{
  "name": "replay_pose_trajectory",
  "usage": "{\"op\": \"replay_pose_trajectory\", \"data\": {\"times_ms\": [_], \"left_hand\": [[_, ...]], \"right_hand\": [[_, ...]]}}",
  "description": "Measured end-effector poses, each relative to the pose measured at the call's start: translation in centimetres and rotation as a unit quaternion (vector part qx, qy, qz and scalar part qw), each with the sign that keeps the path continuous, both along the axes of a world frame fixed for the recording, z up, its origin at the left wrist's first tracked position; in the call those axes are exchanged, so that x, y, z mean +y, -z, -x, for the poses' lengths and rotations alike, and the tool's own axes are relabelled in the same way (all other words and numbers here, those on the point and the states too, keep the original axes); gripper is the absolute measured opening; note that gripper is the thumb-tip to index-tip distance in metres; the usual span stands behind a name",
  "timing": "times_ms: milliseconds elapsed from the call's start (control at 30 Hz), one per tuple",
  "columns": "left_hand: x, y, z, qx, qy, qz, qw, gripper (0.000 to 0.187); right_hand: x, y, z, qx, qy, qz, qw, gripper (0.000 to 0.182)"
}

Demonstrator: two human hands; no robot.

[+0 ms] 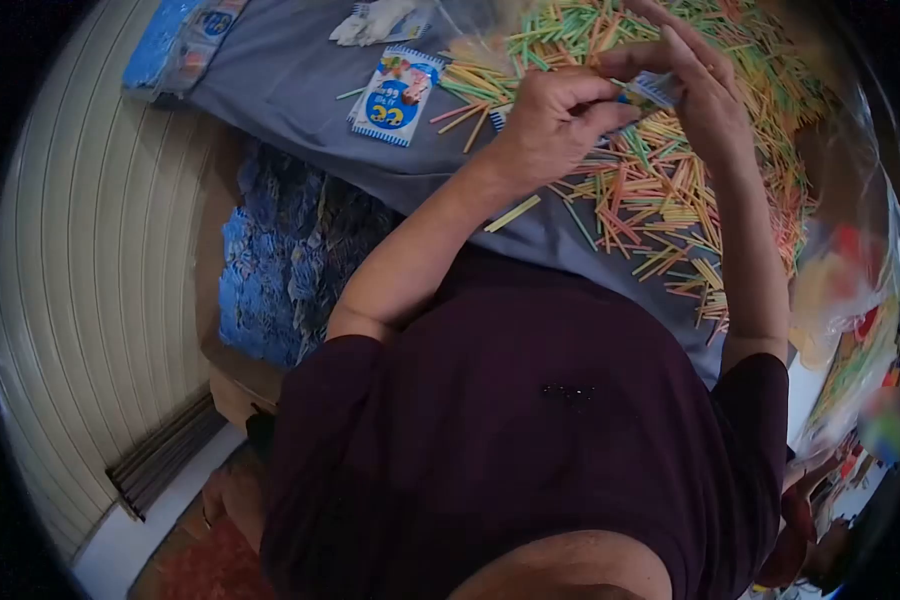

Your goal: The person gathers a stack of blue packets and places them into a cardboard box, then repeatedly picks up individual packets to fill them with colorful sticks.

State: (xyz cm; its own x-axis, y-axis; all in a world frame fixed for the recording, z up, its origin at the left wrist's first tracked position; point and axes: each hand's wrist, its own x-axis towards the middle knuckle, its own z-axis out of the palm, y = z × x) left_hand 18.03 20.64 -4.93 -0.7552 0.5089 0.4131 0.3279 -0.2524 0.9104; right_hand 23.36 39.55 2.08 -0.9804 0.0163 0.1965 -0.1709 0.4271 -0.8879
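Blue-printed plastic packet (654, 92): our left hand (558, 118) pinches it, fingers (588, 88) closed; our right hand (707, 90) arches half-spread, hold unclear; best pinch lightly, uncrumpled.

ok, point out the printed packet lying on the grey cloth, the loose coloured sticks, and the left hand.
Printed packet (397, 97): head view, middle of its printed face.
Loose coloured sticks (665, 188): head view, near part of the pile.
Left hand (553, 122): head view, back of the hand.
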Motion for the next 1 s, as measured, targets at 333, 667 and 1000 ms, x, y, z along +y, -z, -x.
{"op": "replay_pose_trajectory", "data": {"times_ms": [333,667,1000], "left_hand": [[-5.2,1.3,0.5,0.024,0.000,-0.027,0.999,0.017],[-7.9,1.4,0.6,0.158,-0.200,0.134,0.958,0.007],[-12.3,4.0,6.0,0.288,-0.390,0.490,0.725,0.018]], "right_hand": [[-0.7,0.1,-1.0,0.227,0.074,-0.276,0.931,0.057],[-6.1,3.5,-2.8,0.037,0.041,0.012,0.998,0.010],[-3.3,7.4,-9.5,0.069,-0.068,-0.402,0.910,0.020]]}}
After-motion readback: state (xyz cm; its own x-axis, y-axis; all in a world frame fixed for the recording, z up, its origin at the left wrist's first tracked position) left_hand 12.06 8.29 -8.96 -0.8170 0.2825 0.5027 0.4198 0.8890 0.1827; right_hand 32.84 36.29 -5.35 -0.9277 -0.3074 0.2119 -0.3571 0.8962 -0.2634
